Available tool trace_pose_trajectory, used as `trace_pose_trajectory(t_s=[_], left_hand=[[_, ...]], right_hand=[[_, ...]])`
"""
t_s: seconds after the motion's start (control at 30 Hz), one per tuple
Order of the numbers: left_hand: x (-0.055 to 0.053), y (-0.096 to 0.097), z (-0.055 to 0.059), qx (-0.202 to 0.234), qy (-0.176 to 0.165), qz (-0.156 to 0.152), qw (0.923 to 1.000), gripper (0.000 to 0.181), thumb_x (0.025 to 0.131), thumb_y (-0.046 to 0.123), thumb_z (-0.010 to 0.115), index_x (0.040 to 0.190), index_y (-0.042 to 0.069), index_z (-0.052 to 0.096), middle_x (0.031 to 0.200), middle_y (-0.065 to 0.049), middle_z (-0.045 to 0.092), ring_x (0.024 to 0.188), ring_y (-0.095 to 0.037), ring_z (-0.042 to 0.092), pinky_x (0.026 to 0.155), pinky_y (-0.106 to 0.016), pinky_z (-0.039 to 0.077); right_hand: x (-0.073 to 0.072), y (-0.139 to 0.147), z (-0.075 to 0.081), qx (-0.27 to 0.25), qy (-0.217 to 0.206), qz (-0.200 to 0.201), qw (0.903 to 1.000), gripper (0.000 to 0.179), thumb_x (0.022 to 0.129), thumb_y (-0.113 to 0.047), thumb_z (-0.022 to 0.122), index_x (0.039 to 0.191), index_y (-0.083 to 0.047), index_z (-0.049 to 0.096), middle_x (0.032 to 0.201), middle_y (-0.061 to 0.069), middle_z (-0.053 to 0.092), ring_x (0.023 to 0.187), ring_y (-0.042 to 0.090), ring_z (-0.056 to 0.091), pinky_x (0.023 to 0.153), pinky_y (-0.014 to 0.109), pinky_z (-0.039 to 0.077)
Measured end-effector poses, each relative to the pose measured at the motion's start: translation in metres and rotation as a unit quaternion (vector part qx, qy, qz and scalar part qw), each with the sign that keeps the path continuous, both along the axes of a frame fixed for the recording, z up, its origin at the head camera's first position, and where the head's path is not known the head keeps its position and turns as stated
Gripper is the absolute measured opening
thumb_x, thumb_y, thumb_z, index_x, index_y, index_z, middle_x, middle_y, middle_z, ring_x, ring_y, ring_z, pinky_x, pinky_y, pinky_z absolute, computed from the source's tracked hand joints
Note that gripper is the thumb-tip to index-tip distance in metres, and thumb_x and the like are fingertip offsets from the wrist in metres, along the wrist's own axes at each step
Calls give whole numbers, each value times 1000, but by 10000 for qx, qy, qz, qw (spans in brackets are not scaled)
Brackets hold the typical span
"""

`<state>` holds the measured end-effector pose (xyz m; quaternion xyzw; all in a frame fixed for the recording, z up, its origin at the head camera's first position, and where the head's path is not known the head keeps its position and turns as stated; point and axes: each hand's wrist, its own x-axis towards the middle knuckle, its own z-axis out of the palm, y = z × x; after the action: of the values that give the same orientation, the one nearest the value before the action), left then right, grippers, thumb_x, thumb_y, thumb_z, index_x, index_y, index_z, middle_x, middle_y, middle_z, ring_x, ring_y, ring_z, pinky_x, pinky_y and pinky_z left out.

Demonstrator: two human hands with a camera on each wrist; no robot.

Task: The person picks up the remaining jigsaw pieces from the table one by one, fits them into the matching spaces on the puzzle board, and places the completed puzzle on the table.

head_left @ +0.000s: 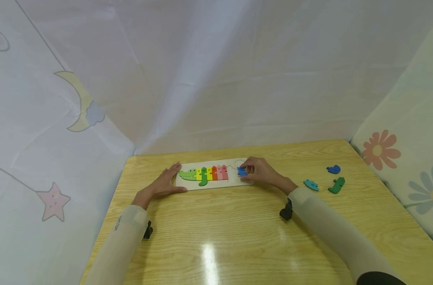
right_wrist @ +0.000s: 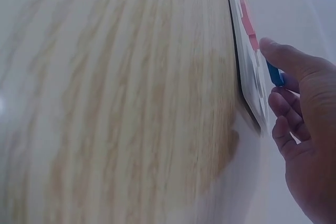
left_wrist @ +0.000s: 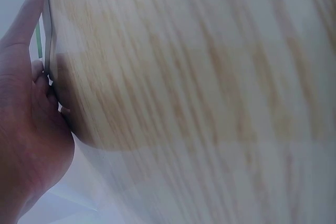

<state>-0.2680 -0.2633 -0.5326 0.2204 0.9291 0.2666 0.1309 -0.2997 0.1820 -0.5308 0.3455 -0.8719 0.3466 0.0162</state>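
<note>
Blue puzzle piece (head_left: 242,172), pinched in right hand (head_left: 262,170); looks light, stiff, best gripped by edges. Puzzle board (head_left: 235,182) beneath, touched by spread left hand (head_left: 162,183).

no word or number can be read for certain in any of the three views. in the head view, a short line of dark lettering (head_left: 117,223) runs along the left sleeve (head_left: 119,246), near the cuff — too small and blurred to make out. the coloured crocodile pieces (head_left: 214,173) on the board (head_left: 187,186) bear small round marks — whether digits, letters or plain pictures cannot be told at this size.
</note>
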Motion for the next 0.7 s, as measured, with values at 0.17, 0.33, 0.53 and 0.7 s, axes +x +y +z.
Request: trace_pose_trajectory(t_s=[0.17,0.33,0.53,0.7], left_hand=[[1,0,1,-1,-6,0,10000,114,92,50,81,168,-3,14,177,-21,7,164,-38,6,131,-61,3],[1,0,0,-1,-53,17,10000,114,92,50,81,168,-2,14,177,-20,7,164,-37,6,131,-60,3],[-1,0,-1,-40,-92,31,9999,114,92,50,81,169,0,12,178,-17,5,165,-35,5,132,-57,1],[-2,0,-2,-37,-80,30,10000,114,92,50,81,169,1,12,178,-17,5,165,-34,4,132,-57,1]], right_hand=[[-3,-4,-2,51,-71,-6,10000,39,83,-21,94,113,-1,80,89,3,69,76,10,60,67,28,53],[-6,-8,-6,254,-139,-194,9994,40,83,-23,94,113,-2,80,88,-1,68,75,9,59,67,26,52],[-6,-14,-4,448,-199,-336,9982,41,83,-26,94,114,-3,81,88,1,70,75,11,58,67,27,51],[-7,-16,-6,462,-84,-300,9984,40,83,-27,94,113,-4,81,89,1,71,75,10,58,67,27,51]])
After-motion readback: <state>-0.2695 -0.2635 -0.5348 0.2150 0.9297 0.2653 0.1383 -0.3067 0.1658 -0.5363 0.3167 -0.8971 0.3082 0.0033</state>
